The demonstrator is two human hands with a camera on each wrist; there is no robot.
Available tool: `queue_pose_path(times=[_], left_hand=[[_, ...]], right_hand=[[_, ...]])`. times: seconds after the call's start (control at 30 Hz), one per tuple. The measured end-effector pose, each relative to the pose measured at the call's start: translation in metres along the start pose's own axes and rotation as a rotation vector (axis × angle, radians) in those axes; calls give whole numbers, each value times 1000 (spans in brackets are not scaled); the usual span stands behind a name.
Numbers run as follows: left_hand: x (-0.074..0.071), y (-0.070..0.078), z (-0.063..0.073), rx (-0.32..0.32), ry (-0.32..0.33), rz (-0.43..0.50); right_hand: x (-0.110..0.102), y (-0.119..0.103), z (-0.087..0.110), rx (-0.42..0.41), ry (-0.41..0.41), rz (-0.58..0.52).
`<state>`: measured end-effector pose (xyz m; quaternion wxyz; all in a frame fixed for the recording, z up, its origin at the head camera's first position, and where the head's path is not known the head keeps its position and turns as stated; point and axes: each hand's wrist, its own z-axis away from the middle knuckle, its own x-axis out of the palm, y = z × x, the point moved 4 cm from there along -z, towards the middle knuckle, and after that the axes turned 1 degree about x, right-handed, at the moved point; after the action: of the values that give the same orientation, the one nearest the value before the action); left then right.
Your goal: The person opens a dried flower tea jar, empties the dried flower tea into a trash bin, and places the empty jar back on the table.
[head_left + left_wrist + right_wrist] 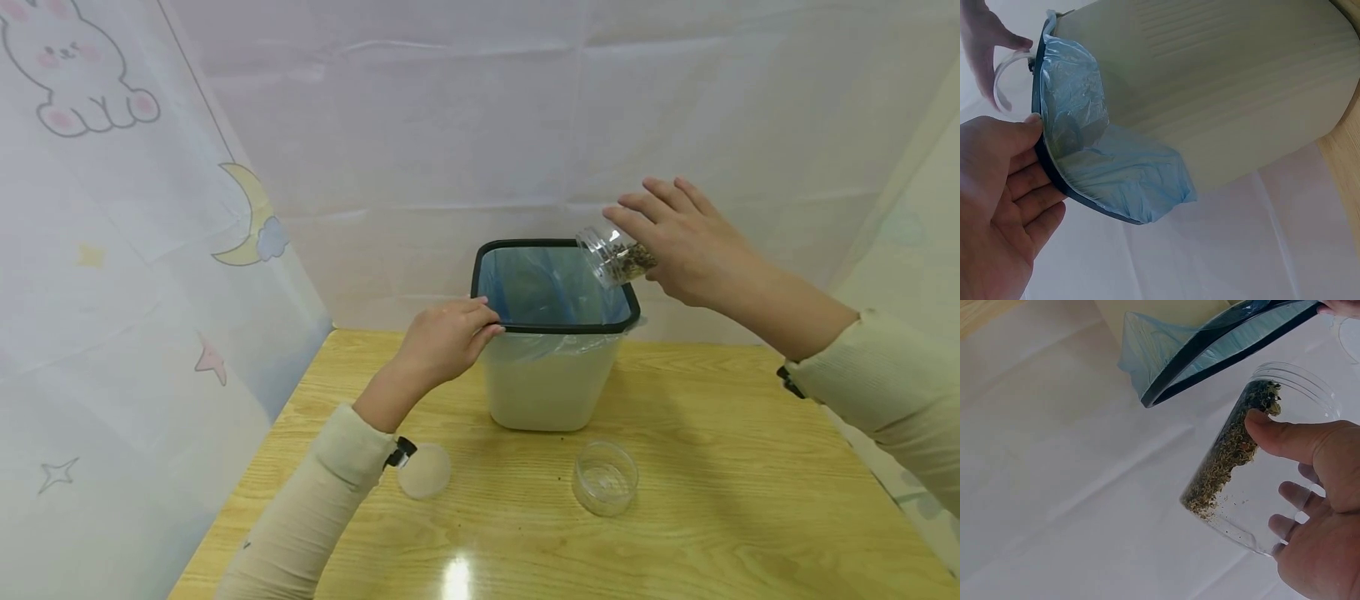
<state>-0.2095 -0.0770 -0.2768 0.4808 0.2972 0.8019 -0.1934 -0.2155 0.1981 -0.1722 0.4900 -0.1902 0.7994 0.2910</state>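
Note:
My right hand (693,250) grips a clear jar (597,254) above the right side of a cream waste bin (551,387). The jar is tilted with its uncovered mouth toward the bin. Dried, dark and yellowish plant bits (1229,453) lie along its lower wall in the right wrist view, with the thumb across the jar and several fingers behind it. My left hand (446,337) pinches the bin's black rim (1054,175) at the near left corner, thumb on one side and fingers on the other. A thin blue bag (1129,165) lines the bin and folds over its rim.
On the wooden table (712,467), a whitish round disc (424,472) lies beside my left sleeve. A clear, shallow round container (605,479) stands in front of the bin. Small dark specks dot the tabletop. A pale printed sheet (420,142) hangs behind the bin.

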Motion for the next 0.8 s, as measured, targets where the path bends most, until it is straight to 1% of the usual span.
queue_pose_path(times=[0.2,0.47,0.8], left_hand=[[1,1,0,-10,-14,10],[1,1,0,-5,-14,6],[1,1,0,-4,-12,1]], right_hand=[[0,0,0,0,-5,9],[0,-1,-2,12,-25,19],[-1,-2,-1,-18,14,32]])
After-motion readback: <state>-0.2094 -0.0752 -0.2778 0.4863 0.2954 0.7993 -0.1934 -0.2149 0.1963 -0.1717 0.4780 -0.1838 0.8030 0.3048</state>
